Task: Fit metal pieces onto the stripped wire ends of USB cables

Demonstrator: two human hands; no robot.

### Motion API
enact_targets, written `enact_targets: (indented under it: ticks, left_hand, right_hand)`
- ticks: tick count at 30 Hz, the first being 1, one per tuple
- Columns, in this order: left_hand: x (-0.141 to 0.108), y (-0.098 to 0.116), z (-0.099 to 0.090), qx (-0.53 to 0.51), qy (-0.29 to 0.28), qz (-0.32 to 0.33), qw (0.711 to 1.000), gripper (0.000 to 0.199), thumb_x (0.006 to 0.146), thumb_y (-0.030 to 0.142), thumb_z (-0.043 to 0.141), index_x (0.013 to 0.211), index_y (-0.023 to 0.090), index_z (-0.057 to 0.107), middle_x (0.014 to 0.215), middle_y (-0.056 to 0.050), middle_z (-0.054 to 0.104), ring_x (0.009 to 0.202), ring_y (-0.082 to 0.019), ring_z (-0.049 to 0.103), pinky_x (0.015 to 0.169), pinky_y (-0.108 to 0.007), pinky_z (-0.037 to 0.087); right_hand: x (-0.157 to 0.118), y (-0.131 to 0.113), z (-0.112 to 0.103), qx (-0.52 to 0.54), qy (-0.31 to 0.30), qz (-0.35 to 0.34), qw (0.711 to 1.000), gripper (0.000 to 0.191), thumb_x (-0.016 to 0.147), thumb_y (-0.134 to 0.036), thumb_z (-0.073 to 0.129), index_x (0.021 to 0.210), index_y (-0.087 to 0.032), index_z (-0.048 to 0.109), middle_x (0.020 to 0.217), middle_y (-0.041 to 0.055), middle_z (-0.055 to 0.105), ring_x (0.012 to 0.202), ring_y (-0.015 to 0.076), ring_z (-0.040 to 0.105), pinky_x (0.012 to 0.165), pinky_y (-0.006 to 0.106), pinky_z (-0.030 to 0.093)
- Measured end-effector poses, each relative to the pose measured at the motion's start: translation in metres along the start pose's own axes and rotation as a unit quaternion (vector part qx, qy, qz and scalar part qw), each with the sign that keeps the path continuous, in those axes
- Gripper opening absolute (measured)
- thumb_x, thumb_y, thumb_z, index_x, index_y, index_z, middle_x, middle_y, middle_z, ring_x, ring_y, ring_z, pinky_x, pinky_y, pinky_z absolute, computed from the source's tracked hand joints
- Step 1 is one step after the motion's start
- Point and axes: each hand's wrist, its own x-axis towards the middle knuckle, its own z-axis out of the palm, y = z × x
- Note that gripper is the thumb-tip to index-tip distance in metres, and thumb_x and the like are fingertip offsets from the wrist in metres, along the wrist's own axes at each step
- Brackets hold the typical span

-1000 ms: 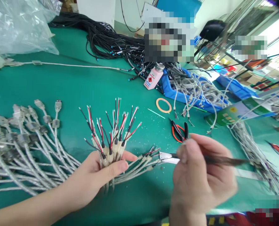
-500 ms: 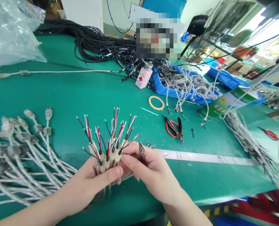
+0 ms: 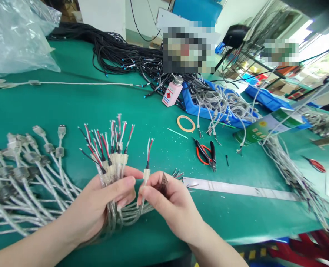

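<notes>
My left hand (image 3: 109, 198) is closed around a bundle of grey cables (image 3: 110, 174), their stripped red, white and black wire ends fanning upward. My right hand (image 3: 167, 200) pinches a single cable (image 3: 146, 173) just below its pale collar, apart from the bundle. A small dark pointed blade-like piece (image 3: 163, 182) also sits between the fingers of that hand; its lower part is hidden. Under both hands the cables loop down and across. More wire ends (image 3: 178, 174) show behind my right hand, beside a long white strip (image 3: 242, 189).
Braided cables with connectors (image 3: 31, 167) cover the left side. Orange-handled cutters (image 3: 205, 152), a tape ring (image 3: 186, 123) and a pink bottle (image 3: 172, 91) lie ahead. Behind are a blue tray of cables (image 3: 192, 107) and black cables (image 3: 111, 52). Red-handled pliers (image 3: 316, 164) lie right.
My right hand has separated one cable from the bundle and holds it upright. My left hand, with the rest, has shifted left and tilted slightly.
</notes>
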Motion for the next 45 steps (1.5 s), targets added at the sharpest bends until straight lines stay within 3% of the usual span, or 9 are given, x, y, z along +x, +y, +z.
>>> enact_targets:
  ticks: [5,9,13,15,19,22,26,29,45]
  left_hand:
    - [-0.002,-0.001,-0.001,0.001,-0.009,-0.031,0.999,0.021,0.067,0.036,0.085,0.076,0.019,0.076,0.064,0.0,0.064,0.055,-0.008,0.045,0.05,-0.017,0.036]
    - [-0.002,0.002,0.001,0.01,-0.011,-0.026,1.0,0.019,0.068,0.035,0.084,0.068,0.019,0.074,0.06,0.002,0.058,0.055,-0.008,0.044,0.051,-0.018,0.035]
    - [-0.003,0.0,0.001,0.023,-0.024,-0.011,0.999,0.019,0.073,0.036,0.081,0.07,0.018,0.074,0.063,0.002,0.059,0.06,-0.011,0.047,0.055,-0.021,0.038]
    - [-0.003,-0.001,-0.001,0.03,-0.018,0.001,0.999,0.019,0.074,0.037,0.08,0.074,0.019,0.074,0.071,0.001,0.063,0.067,-0.013,0.052,0.061,-0.022,0.041]
    - [-0.005,-0.002,-0.004,0.061,-0.026,0.037,0.997,0.016,0.079,0.039,0.077,0.081,0.023,0.073,0.075,0.002,0.069,0.075,-0.015,0.058,0.07,-0.024,0.044]
    - [-0.006,-0.001,-0.005,0.107,-0.036,0.05,0.992,0.015,0.082,0.04,0.073,0.083,0.026,0.072,0.067,0.003,0.069,0.071,-0.014,0.059,0.072,-0.025,0.044]
    - [-0.007,-0.002,-0.007,0.134,-0.019,0.06,0.989,0.016,0.081,0.041,0.074,0.081,0.025,0.073,0.065,0.003,0.066,0.066,-0.014,0.056,0.066,-0.025,0.042]
    - [-0.008,-0.003,-0.008,0.138,-0.011,0.061,0.989,0.014,0.081,0.04,0.074,0.085,0.026,0.074,0.068,0.002,0.065,0.069,-0.015,0.056,0.066,-0.025,0.043]
    - [-0.012,-0.007,-0.007,0.142,0.026,0.069,0.987,0.012,0.077,0.041,0.077,0.082,0.031,0.076,0.07,0.004,0.061,0.068,-0.014,0.05,0.065,-0.024,0.04]
  right_hand:
    - [0.0,0.001,0.006,-0.01,-0.007,0.019,1.0,0.023,0.087,-0.036,0.065,0.078,-0.019,0.053,0.066,-0.0015,0.059,0.06,0.0094,0.049,0.055,0.022,0.04]
    - [0.001,-0.001,0.009,-0.01,-0.033,0.012,0.999,0.023,0.089,-0.037,0.062,0.079,-0.02,0.052,0.07,-0.0001,0.064,0.067,0.0117,0.058,0.063,0.025,0.047]
    - [-0.001,0.001,0.007,-0.065,-0.005,0.012,0.998,0.028,0.088,-0.044,0.063,0.08,-0.02,0.053,0.068,-0.0014,0.06,0.058,0.0099,0.049,0.054,0.023,0.042]
    - [-0.003,0.002,0.001,-0.117,0.019,-0.022,0.993,0.026,0.089,-0.045,0.062,0.088,-0.02,0.054,0.072,-0.0015,0.059,0.059,0.0094,0.047,0.052,0.022,0.039]
    - [-0.01,-0.002,-0.013,-0.298,0.031,-0.15,0.942,0.024,0.099,-0.033,0.045,0.12,-0.024,0.052,0.102,0.0045,0.057,0.086,0.0142,0.055,0.073,0.028,0.049]
    - [-0.011,-0.007,-0.018,-0.408,0.031,-0.209,0.888,0.029,0.1,-0.021,0.04,0.125,-0.022,0.054,0.112,0.0082,0.055,0.103,0.0173,0.055,0.086,0.032,0.048]
    - [-0.01,-0.009,-0.016,-0.459,0.028,-0.266,0.847,0.028,0.096,-0.015,0.048,0.123,-0.018,0.056,0.1,0.0076,0.064,0.089,0.0173,0.058,0.075,0.032,0.051]
    - [-0.008,-0.009,-0.015,-0.474,0.033,-0.283,0.833,0.023,0.096,-0.018,0.051,0.117,-0.016,0.059,0.095,0.0079,0.067,0.082,0.0184,0.06,0.069,0.033,0.051]
    - [-0.005,-0.009,-0.013,-0.498,0.051,-0.307,0.809,0.024,0.099,-0.022,0.048,0.112,-0.011,0.064,0.081,0.007,0.068,0.067,0.0153,0.057,0.058,0.029,0.046]
